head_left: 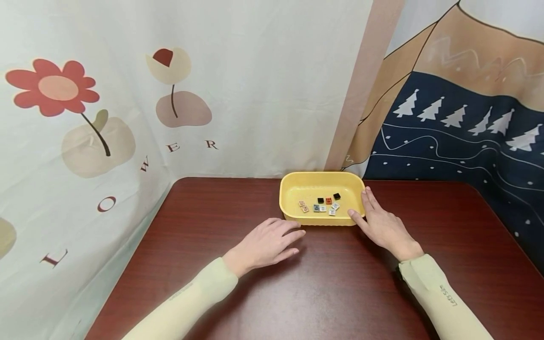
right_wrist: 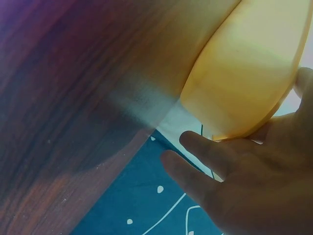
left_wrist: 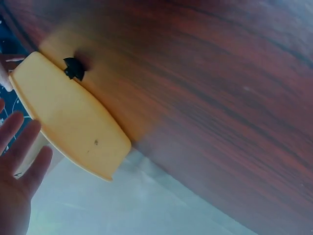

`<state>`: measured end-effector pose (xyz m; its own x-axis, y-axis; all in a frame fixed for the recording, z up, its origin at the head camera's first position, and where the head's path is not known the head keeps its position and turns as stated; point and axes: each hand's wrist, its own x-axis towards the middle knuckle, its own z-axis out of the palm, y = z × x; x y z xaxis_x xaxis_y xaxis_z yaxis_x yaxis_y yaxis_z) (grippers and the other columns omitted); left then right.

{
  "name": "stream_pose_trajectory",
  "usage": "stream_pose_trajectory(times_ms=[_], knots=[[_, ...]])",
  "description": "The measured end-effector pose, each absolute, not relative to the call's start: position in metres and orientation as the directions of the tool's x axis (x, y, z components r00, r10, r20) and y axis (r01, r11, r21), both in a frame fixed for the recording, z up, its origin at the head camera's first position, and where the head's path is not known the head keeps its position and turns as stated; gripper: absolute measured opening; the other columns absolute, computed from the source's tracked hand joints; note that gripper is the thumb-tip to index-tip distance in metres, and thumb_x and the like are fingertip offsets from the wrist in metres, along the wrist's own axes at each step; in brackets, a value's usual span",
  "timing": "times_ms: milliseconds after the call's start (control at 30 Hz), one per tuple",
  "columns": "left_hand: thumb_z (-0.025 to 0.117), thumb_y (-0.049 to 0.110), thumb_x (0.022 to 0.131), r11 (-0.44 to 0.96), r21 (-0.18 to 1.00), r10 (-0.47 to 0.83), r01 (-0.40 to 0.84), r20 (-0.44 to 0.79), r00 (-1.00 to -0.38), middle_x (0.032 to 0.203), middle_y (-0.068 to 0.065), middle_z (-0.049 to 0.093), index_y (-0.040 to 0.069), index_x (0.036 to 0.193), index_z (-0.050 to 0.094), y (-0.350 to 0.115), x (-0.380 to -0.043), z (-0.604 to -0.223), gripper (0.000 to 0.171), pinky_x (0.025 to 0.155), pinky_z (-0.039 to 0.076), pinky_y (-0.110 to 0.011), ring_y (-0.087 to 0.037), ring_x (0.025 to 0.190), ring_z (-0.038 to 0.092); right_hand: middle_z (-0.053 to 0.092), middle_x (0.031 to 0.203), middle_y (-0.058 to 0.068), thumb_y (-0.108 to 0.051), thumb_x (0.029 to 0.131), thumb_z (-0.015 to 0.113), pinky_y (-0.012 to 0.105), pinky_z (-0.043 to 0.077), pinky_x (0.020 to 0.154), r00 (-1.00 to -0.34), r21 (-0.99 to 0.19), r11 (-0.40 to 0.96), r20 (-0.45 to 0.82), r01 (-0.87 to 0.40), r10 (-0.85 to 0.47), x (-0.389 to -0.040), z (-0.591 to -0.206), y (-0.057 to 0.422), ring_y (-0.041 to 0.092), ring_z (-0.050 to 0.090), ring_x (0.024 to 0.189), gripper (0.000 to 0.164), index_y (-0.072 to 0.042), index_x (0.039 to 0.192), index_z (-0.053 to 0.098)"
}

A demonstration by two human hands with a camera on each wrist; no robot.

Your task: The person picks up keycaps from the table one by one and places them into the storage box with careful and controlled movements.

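A yellow plastic basin [head_left: 293, 182] stands at the table's back edge, with several small square tiles [head_left: 323, 208] on its floor: black, red, white, blue-grey and pinkish. My right hand [head_left: 384, 229] touches the basin's near right corner, thumb and index finger laid over the rim and spread apart. Its other fingers [right_wrist: 188, 178] stretch out straight beside the end wall. Just in front of the basin's near left side, my left hand [head_left: 265, 243] hovers with relaxed, spread fingers and holds nothing. A small black object [left_wrist: 74, 68] shows at the basin's base in the left wrist view.
The dark red-brown table [head_left: 314, 288] reaches back to a pale printed curtain [head_left: 255, 94] on the left and behind. A navy curtain [head_left: 459, 127] with white trees hangs behind on the right.
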<state>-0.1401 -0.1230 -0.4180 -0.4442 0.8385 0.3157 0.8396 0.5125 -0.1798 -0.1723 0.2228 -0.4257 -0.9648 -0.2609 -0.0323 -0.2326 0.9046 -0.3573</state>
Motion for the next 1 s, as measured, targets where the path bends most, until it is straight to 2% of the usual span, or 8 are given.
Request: stream_pose_trajectory(times_ms=[300, 600, 867, 1000], knots=[[0.076, 0.028, 0.095, 0.462, -0.215, 0.884, 0.860, 0.184, -0.429, 0.130, 0.000, 0.066, 0.022, 0.130, 0.066, -0.129, -0.139, -0.425, 0.038, 0.101, 0.049, -0.038, -0.016, 0.121, 0.062, 0.005, 0.170, 0.025, -0.065, 0.107, 0.030, 0.064, 0.045, 0.101, -0.964, -0.350, 0.905, -0.019, -0.242, -0.265, -0.172, -0.426, 0.223, 0.051, 0.038, 0.144, 0.093, 0.007, 0.162, 0.011], [0.068, 0.041, 0.099, 0.484, -0.226, 0.872, 0.846, 0.047, -0.486, 0.132, 0.002, 0.064, 0.025, 0.132, 0.068, -0.129, -0.134, -0.427, 0.037, 0.102, 0.048, -0.041, -0.016, 0.125, 0.059, 0.006, 0.170, 0.025, -0.065, 0.107, 0.030, 0.064, 0.047, 0.099, -0.965, -0.345, 0.908, -0.018, -0.239, -0.261, -0.172, -0.427, 0.223, 0.051, 0.040, 0.142, 0.093, 0.007, 0.162, 0.012], [0.068, 0.026, 0.100, 0.497, -0.264, 0.862, 0.826, 0.041, -0.506, 0.119, 0.004, 0.066, 0.026, 0.117, 0.074, -0.131, -0.132, -0.430, 0.019, 0.095, 0.052, -0.036, -0.015, 0.108, 0.065, 0.005, 0.171, 0.024, -0.067, 0.106, 0.030, 0.065, 0.047, 0.098, -0.966, -0.347, 0.909, -0.024, -0.232, -0.256, -0.172, -0.427, 0.223, 0.052, 0.043, 0.139, 0.094, 0.006, 0.163, 0.011], [0.069, 0.015, 0.098, 0.497, -0.285, 0.859, 0.820, 0.033, -0.510, 0.113, 0.005, 0.065, 0.026, 0.114, 0.075, -0.131, -0.132, -0.430, 0.020, 0.089, 0.052, -0.034, -0.014, 0.101, 0.065, 0.006, 0.171, 0.025, -0.066, 0.106, 0.030, 0.065, 0.047, 0.097, -0.966, -0.344, 0.909, -0.021, -0.234, -0.257, -0.172, -0.427, 0.223, 0.052, 0.043, 0.139, 0.094, 0.006, 0.163, 0.012]])
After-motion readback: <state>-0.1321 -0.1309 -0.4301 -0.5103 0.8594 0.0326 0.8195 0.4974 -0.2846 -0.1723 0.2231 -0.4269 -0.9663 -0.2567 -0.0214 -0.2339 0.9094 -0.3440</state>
